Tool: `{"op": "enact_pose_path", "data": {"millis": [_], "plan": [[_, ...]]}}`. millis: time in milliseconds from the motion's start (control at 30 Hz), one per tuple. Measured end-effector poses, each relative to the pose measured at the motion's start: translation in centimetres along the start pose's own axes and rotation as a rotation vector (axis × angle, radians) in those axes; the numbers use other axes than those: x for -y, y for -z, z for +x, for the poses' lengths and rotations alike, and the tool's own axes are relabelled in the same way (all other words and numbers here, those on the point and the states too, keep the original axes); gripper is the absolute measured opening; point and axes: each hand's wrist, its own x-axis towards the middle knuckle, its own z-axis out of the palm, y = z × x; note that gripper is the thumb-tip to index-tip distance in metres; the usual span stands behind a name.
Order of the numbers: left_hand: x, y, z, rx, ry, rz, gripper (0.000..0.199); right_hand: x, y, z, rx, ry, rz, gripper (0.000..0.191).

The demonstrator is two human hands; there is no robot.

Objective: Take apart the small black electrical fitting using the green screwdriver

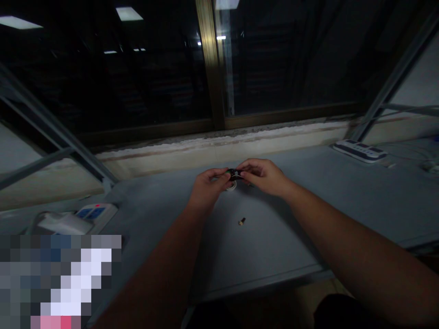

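Between my two hands is a small dark object (236, 174) with a light strip across it and a green spot at its left end; its kind I cannot make out. The fingers of my left hand (208, 185) pinch its left end. My right hand (264, 176) grips the other end with thumb and fingers. Just below my left fingertips shows a white ring-like piece (231, 186), partly hidden. On the table nearer to me lies a small black and yellowish piece (242, 221), apart from both hands.
The grey table (219, 265) reaches back to a low wall under a dark window. A power strip (360, 151) lies at the right back. Another power strip (103, 214) with a white plug (65, 224) is at the left. Metal posts (82, 160) rise at both sides.
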Motion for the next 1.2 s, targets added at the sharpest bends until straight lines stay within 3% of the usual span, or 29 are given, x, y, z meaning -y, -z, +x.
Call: {"op": "enact_pose_path", "data": {"millis": [433, 733, 800, 867, 1000, 1200], "plan": [[-0.2, -0.2, 0.0, -0.04, -0.007, 0.015, 0.024, 0.6, -0.1, -0.1, -0.001, -0.012, 0.068, 0.015], [-1.1, -0.5, -0.3, -0.002, -0.065, 0.074, 0.034, 0.2, -0.4, 0.0, -0.001, -0.034, 0.078, 0.024], [-1.0, -0.5, -0.3, -0.007, -0.079, 0.054, 0.035, 0.1, -0.1, 0.1, -0.034, -0.011, -0.04, 0.025], [-1.0, -0.5, -0.3, -0.003, -0.085, 0.031, 0.036, 0.0, 0.4, 0.2, -0.058, 0.003, -0.298, 0.025], [-0.8, -0.5, -0.2, 0.013, -0.077, 0.015, 0.036, -0.5, 1.4, 0.1, 0.034, -0.03, -0.804, 0.02], [-0.3, -0.3, 0.1, 0.037, -0.06, -0.033, 0.03, -1.3, 1.3, -0.4, 0.078, -0.138, -1.039, 0.019]]}}
